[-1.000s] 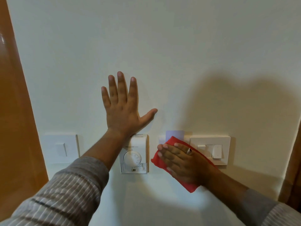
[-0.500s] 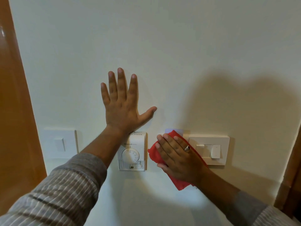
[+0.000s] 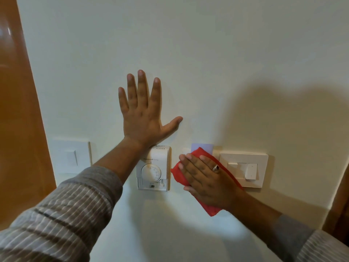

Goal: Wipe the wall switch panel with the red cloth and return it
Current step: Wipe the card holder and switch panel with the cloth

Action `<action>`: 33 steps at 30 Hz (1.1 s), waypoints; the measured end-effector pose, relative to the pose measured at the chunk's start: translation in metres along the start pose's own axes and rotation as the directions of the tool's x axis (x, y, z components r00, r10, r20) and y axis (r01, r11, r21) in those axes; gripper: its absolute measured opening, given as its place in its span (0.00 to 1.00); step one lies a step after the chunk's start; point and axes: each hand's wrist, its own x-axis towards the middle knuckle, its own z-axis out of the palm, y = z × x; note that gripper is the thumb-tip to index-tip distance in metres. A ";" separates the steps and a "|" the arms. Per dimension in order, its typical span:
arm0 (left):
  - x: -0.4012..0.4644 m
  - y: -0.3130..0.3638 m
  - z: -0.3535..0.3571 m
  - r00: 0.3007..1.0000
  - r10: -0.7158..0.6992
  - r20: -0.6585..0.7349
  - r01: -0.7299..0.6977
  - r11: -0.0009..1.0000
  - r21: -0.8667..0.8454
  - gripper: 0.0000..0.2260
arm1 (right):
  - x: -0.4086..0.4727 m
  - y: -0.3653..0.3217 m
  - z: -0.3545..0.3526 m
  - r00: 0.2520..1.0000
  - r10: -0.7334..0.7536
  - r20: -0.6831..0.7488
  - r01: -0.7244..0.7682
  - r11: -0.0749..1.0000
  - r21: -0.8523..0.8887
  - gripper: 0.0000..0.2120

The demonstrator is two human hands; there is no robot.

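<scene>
My right hand (image 3: 205, 178) lies flat on the folded red cloth (image 3: 210, 208) and presses it against the wall over a small panel, of which only a pale blue card slot top (image 3: 201, 146) shows above the cloth. A white switch panel (image 3: 243, 168) with two rockers sits just right of the cloth, partly touched by its edge. My left hand (image 3: 143, 114) is spread flat on the bare wall above a white dial thermostat (image 3: 153, 170), holding nothing.
Another white single switch plate (image 3: 70, 156) is on the wall at the left. An orange-brown wooden door frame (image 3: 17, 110) runs down the left edge, and darker wood (image 3: 340, 205) shows at the lower right. My striped sleeves fill the bottom corners.
My right hand with the cloth has slid slightly left and up, then settled over the small panel. My left hand stays planted on the wall.
</scene>
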 end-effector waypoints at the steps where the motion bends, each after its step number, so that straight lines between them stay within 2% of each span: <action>1: 0.000 -0.001 0.000 1.000 0.002 -0.002 -0.002 1.000 -0.007 0.47 | -0.004 -0.001 0.001 0.999 -0.032 0.002 0.032 0.999 0.012 0.28; 5: 0.000 -0.001 0.001 1.000 0.009 -0.012 -0.009 1.000 -0.018 0.46 | -0.035 0.010 0.001 0.983 -0.176 0.044 0.174 0.983 0.058 0.28; 12: 0.001 0.001 0.001 1.000 0.005 -0.021 -0.005 1.000 -0.002 0.45 | -0.003 -0.006 0.000 0.999 0.047 0.024 -0.048 0.999 0.025 0.29; 14: 0.002 -0.001 0.001 1.000 0.007 -0.025 -0.007 1.000 -0.002 0.45 | -0.003 -0.010 0.004 0.999 0.032 0.032 -0.033 0.999 0.017 0.30; 18: 0.001 -0.001 0.001 1.000 0.005 -0.027 -0.006 1.000 -0.010 0.45 | -0.021 0.005 0.003 0.993 -0.111 0.041 0.109 0.993 0.050 0.29; 20: 0.001 0.000 0.000 1.000 -0.003 -0.020 0.003 1.000 -0.009 0.45 | -0.018 0.007 0.002 0.997 -0.068 0.033 0.066 0.995 0.072 0.29; 24: 0.002 0.003 0.000 1.000 -0.009 -0.015 0.009 1.000 -0.007 0.45 | 0.002 -0.010 0.001 0.991 0.127 0.039 -0.129 0.991 0.036 0.30; 26: 0.001 0.001 -0.001 1.000 -0.010 -0.019 0.010 1.000 -0.006 0.45 | 0.000 -0.012 0.001 0.993 0.111 0.045 -0.113 0.993 0.046 0.30; 30: 0.001 0.001 0.000 1.000 -0.001 -0.028 0.001 1.000 -0.015 0.45 | -0.023 -0.002 0.004 0.996 -0.017 0.092 0.009 0.996 0.084 0.31; 33: 0.001 0.001 0.002 0.999 -0.010 -0.035 0.010 1.000 -0.012 0.45 | -0.021 0.000 0.002 0.994 0.092 0.063 -0.096 0.993 0.064 0.31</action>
